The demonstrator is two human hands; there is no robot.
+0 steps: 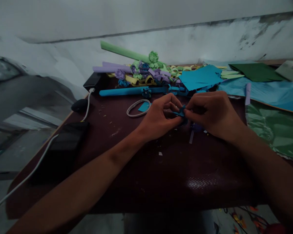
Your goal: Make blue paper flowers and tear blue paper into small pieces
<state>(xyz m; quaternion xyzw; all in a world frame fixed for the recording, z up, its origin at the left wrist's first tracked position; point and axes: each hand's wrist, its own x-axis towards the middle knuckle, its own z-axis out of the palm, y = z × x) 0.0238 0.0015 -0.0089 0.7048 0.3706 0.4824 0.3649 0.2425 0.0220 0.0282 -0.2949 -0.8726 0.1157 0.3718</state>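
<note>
A small folded piece of blue paper (pixel 181 111) is pinched between both hands, above the dark red table (pixel 136 169). My left hand (pixel 161 113) holds it from the left, with thumb and fingers closed on it. From the right, my right hand (pixel 208 112) grips the same piece with its fingertips. Parts of the paper are hidden by the fingers. A dark purple-blue item (pixel 197 127) lies under my right hand, partly covered. Just left of my left hand, a white oval band (pixel 130 113) lies partly over a small blue paper piece (pixel 144 106).
Behind the hands lie a blue paper tube (pixel 122 92), a green tube (pixel 122 51), a pile of paper flowers (pixel 153 57) and blue sheets (pixel 201 77). Green wrapped sheets (pixel 273 130) lie right. A black box (pixel 68 136) and white cable (pixel 42 158) are left.
</note>
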